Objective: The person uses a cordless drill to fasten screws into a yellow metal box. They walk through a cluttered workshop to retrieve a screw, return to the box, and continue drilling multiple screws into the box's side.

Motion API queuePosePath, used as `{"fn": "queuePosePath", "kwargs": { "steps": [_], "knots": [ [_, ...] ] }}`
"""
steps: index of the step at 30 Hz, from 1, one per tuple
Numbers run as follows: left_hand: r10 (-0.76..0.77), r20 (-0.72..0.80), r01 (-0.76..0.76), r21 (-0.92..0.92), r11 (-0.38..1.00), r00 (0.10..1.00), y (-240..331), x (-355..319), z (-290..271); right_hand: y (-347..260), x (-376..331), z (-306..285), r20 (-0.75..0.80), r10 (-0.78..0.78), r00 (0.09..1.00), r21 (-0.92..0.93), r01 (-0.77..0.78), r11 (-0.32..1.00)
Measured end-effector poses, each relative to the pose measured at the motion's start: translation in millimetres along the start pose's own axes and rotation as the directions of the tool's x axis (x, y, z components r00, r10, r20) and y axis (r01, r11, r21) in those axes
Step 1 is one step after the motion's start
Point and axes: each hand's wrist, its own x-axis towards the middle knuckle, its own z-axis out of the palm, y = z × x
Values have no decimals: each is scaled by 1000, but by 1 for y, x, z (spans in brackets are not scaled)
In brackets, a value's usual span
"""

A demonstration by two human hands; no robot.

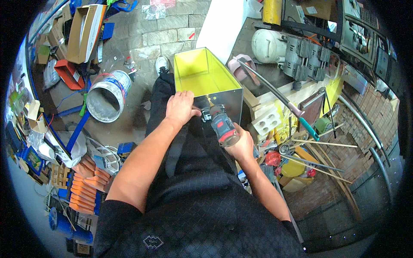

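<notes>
An open rectangular box [232, 101] with a bright yellow-green inside and dark outer walls stands in front of me, between or against my legs. My left hand [182, 106] grips its near rim, fingers over the edge and thumb beside a small shiny metal fitting [206, 115] on the near wall. My right hand [242, 145] is wrapped round a cordless drill [225, 128] with a grey and red body. The drill's front end points at the near wall, right beside the fitting. Whether its tip touches a screw is hidden.
On the left are a dirty white bucket [106, 98] lying tilted, a red-orange tray [69, 74], cardboard boxes [84, 36] and stacked orange bins [83, 193]. To the right lie a white tank [267, 46], a long tool with a teal handle [308, 128] and timber strips [325, 143].
</notes>
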Motion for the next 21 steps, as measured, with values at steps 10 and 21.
{"fn": "queuePosePath", "kwargs": {
  "steps": [10, 21],
  "knots": [
    [-5, 39, 3, 53, 999, 999, -1, -4, -1, 26, -17, 7, -20, 65, 998, 129, -62, 990],
    [-60, -369, 33, -80, 996, 927, -2, -3, 27, 25, -12, 9, -12, 47, 999, 79, -46, 996]
  ]
}}
